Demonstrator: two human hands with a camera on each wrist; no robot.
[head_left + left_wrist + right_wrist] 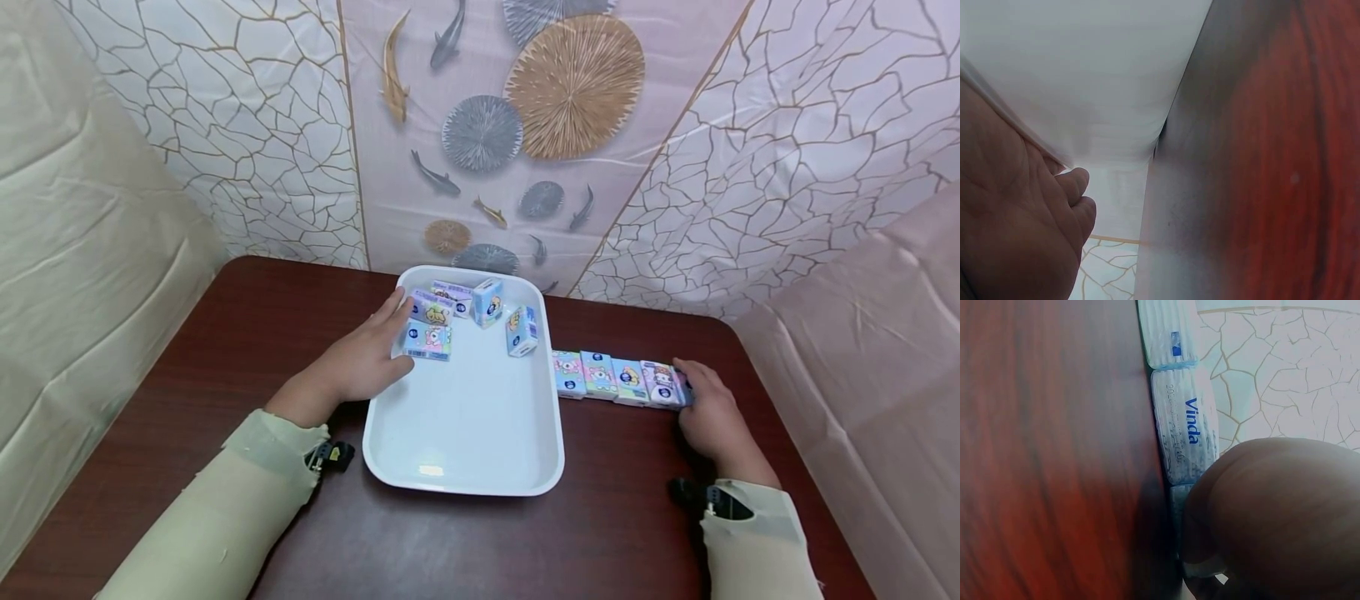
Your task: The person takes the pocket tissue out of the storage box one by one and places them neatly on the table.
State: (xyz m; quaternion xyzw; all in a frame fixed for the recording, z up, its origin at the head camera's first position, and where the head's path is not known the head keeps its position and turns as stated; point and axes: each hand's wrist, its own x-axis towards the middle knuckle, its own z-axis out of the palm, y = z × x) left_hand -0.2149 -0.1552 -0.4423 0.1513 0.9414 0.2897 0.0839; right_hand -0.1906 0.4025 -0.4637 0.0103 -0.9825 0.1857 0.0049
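Note:
A white tray [465,433] holds several small tissue packs at its far end, among them a flat blue-pink one [427,342] and two upright ones [488,302], [522,331]. My left hand [360,358] lies across the tray's left rim, its fingers spread beside the packs and gripping none. In the left wrist view, two fingertips [1079,194] show against the tray's outer wall. To the right of the tray runs a row of tissue packs [630,381]. At that row's right end my right hand [712,417] holds the last pack [684,388], which it partly covers.
The dark red-brown table [600,533] carries everything. A patterned wall covering [480,200] rises behind its far edge, and pale cloth hangs at the left [82,250] and right [862,375]. Black wrist straps [330,455] sit at both sleeves.

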